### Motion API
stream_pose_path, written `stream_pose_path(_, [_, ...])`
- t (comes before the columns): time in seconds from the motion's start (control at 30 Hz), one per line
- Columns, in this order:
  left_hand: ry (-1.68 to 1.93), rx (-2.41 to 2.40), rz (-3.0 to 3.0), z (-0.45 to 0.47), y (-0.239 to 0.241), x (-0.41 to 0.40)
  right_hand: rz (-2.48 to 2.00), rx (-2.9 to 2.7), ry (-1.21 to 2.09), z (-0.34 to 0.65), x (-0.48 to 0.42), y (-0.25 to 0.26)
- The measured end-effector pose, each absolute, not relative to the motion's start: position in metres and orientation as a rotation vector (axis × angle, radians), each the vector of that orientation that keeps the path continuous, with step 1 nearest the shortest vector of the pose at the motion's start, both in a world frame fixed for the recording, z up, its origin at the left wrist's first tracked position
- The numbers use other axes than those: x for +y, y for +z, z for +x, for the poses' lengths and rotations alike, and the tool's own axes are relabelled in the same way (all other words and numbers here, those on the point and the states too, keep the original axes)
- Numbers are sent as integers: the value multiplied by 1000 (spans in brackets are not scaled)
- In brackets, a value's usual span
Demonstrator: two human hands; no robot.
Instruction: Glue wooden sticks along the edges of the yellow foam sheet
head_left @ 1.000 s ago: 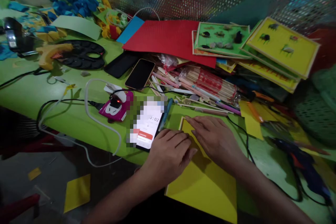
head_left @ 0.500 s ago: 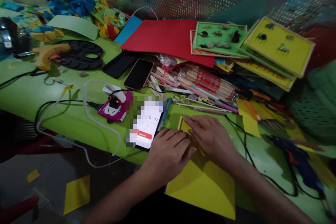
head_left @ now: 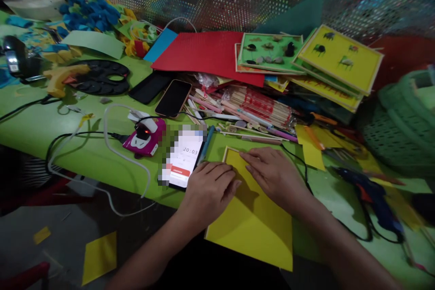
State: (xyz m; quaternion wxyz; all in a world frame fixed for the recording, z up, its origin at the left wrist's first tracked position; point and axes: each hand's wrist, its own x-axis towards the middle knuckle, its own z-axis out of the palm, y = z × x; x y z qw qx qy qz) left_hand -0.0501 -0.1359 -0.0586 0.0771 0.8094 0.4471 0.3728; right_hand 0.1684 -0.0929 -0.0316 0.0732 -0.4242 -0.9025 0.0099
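A yellow sheet of paper (head_left: 253,226) lies on the green table (head_left: 37,122) right in front of me, its near corner hanging over the edge. My left hand (head_left: 209,188) rests flat on the sheet's left side, fingers stretched out. Flat on the sheet's far corner lies my right hand (head_left: 272,174), fingers together and pointing left. Neither hand holds anything. A lit phone (head_left: 185,158) showing a timer lies just left of my left hand.
A pink power adapter (head_left: 142,138) with cables, two dark phones (head_left: 173,97), a bundle of sticks (head_left: 258,106), a red sheet (head_left: 207,52), framed craft boards (head_left: 336,56), a black palette (head_left: 102,77), glue guns (head_left: 370,197) and a green basket (head_left: 404,122) crowd the table.
The view has shifted slightly, so everything sits a little more to the left. Both hands stay flat on the yellow sheet. The phone's timer has counted on.
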Motion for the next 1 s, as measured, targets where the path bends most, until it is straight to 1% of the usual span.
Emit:
stream_pose_path(0.2, [1119, 1328, 2428, -50, -58, -134, -1301, -2685, 42, 165, -92, -35])
stream_pose_path(0.3, [1082, 1350, 2435, -50, -57, -133, -1279, -2601, 88, 171, -88, -25])
stream_pose_path(0.5, [765, 1399, 2540, -42, -43, -119, -1337, -2301, 89, 210, -79, 7])
stream_pose_path(0.7, [565, 1391, 2741, -24, -37, -79, -1338, -2175, 237, 250, -77, -11])
stream_pose_path(0.8, [430, 1378, 2749, -16, -38, -64, -1383, -2130, 300, 258, -76, -18])
stream_pose_path(1.0, [356, 1385, 2717, -10, -32, -57, -1375, -2112, 428, 255, -76, -15])
